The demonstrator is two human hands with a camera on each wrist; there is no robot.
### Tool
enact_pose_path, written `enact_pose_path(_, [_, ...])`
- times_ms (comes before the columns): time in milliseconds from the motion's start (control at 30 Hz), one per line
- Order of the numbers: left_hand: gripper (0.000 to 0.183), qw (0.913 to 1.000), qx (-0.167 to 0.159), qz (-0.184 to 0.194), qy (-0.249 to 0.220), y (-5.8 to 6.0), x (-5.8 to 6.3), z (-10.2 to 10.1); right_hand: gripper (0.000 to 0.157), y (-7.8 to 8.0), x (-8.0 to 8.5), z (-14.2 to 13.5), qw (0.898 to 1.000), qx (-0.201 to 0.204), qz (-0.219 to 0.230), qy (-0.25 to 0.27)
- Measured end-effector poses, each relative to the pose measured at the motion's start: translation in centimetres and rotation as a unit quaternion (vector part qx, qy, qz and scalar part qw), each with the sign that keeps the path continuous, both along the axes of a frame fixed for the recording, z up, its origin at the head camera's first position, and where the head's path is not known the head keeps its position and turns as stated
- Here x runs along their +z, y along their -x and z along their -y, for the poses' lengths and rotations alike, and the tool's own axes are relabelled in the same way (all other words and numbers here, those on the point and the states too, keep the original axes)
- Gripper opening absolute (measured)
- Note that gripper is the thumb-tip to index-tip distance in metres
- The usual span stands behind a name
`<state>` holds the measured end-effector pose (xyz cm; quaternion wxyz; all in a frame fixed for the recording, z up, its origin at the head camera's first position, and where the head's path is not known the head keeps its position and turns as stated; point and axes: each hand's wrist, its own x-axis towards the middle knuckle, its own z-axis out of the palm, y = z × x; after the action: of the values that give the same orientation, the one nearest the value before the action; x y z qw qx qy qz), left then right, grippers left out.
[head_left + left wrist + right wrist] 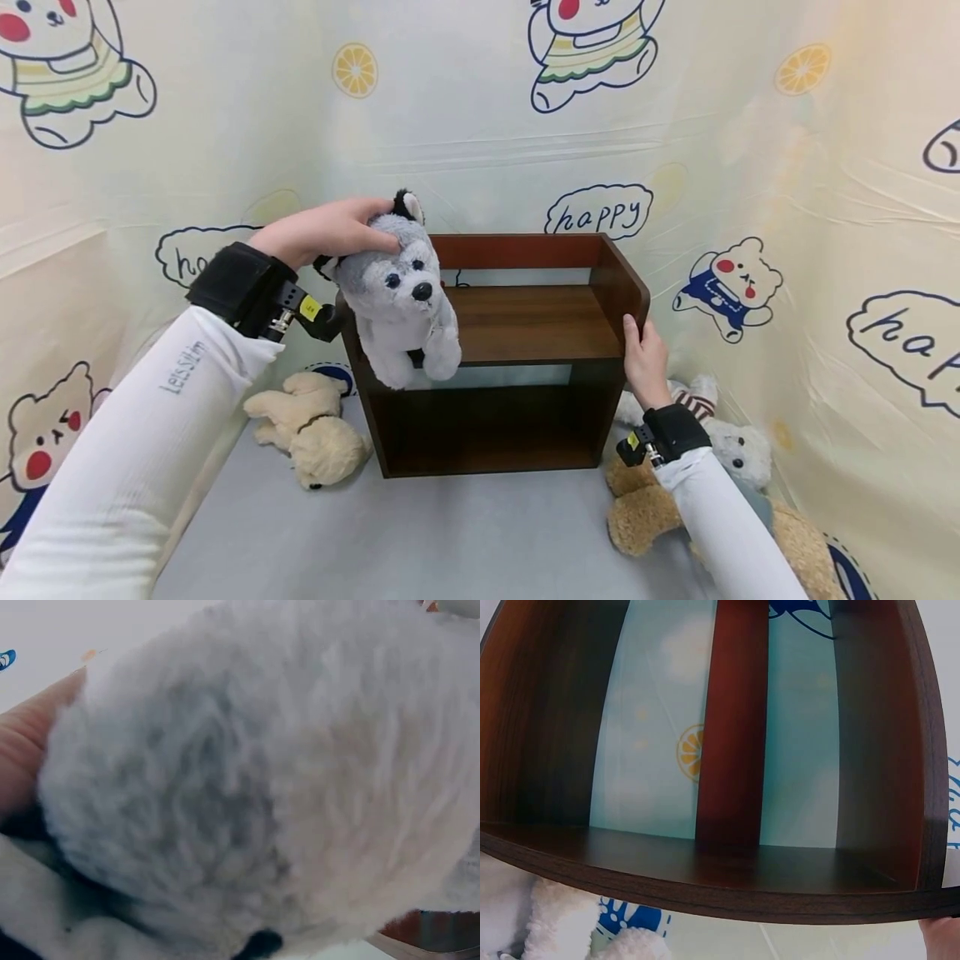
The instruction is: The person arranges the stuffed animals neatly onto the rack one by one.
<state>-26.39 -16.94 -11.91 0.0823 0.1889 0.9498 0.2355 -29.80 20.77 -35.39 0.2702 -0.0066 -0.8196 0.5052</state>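
A grey and white husky plush (397,300) hangs upright from my left hand (330,229), which grips it by the head near the ears. In the head view the toy overlaps the left side of a dark brown two-tier wooden shelf (532,325). Its fur (262,787) fills most of the left wrist view, with part of a finger or thumb at the left edge. My right hand (647,362) holds the front edge of the shelf's right side panel, thumb on the outside near the upper tier. The right wrist view looks into the shelf's open tiers and backboard strip (731,735).
A cream plush dog (326,442) lies left of the shelf on the grey tabletop (480,542). At the right, a white plush (738,450) and a tan plush (645,512) lie partly behind my right forearm. Printed cloth (450,150) hangs behind and on both sides.
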Motion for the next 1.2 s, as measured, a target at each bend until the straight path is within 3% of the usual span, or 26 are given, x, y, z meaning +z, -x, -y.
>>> enact_pose_path(300, [0.071, 0.9997, 0.0, -0.017, -0.016, 0.4, -0.5, -0.5, 0.049, 0.1, -0.1, 0.0, 1.0, 0.004, -0.006, 0.005])
enact_pose_path(533, [0.062, 0.9949, 0.051, -0.073, -0.046, 0.9, -1.1, -0.8, 0.049, 0.0, -0.1, 0.0, 1.0, 0.0, -0.001, 0.006])
enact_pose_path(767, [0.06, 0.9693, 0.135, -0.186, -0.087, 0.8, -2.6, -0.7, 0.05, 0.1, -0.1, 0.1, 1.0, 0.0, 0.0, 0.005])
enact_pose_path(900, [0.054, 0.9536, 0.155, -0.236, -0.105, 1.0, -3.3, -0.6, 0.05, 0.1, -0.2, 0.2, 1.0, 0.003, 0.004, 0.008])
enact_pose_path(1000, [0.049, 0.9519, 0.145, -0.26, -0.074, 1.1, -3.6, -0.4, 0.05, 0.0, -0.2, 0.3, 1.0, 0.007, 0.005, 0.009])
enact_pose_path(1100, [0.048, 0.9549, 0.12, -0.272, -0.002, 1.1, -3.7, -0.4, 0.05, 0.0, -0.1, 0.2, 1.0, 0.009, 0.0, 0.011])
enact_pose_path(1200, [0.043, 0.9497, 0.098, -0.292, 0.056, 1.0, -3.7, -0.6, 0.05, 0.0, -0.1, 0.2, 1.0, 0.009, -0.003, 0.014])
